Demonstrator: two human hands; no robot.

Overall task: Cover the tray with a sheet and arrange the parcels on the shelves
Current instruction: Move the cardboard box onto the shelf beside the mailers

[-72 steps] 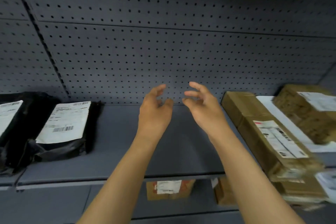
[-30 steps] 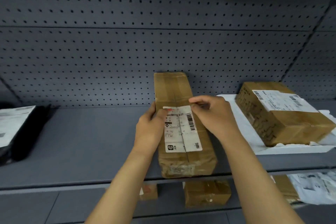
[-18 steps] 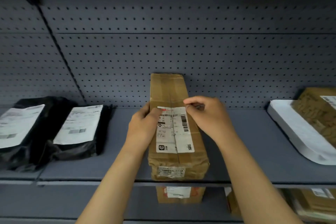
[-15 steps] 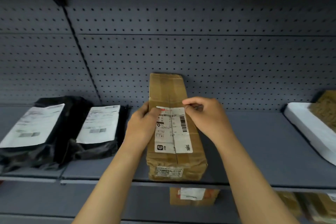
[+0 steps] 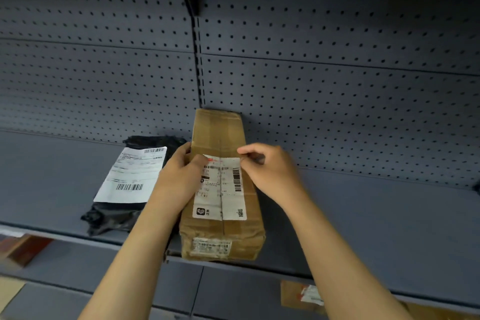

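A long brown cardboard parcel [image 5: 220, 138] with a white shipping label lies lengthwise on the grey shelf [image 5: 363, 210], its far end against the pegboard back. My left hand [image 5: 179, 176] grips its left side and my right hand [image 5: 270, 171] grips its right side, both near the label's top edge. Just left of the box lies a black plastic parcel [image 5: 114, 218] with a white label, almost touching my left wrist. No tray or sheet is in view.
A grey pegboard wall [image 5: 337, 86] backs the shelf, with an upright post [image 5: 198, 60] behind the box. On the lower shelf a small cardboard parcel [image 5: 298, 296] sits at the right and brown boxes [image 5: 20, 249] at the far left.
Both hands took hold of the long cardboard parcel and slid it leftward along the shelf, until it sits beside the black parcel. The white tray with its box has left the view on the right.
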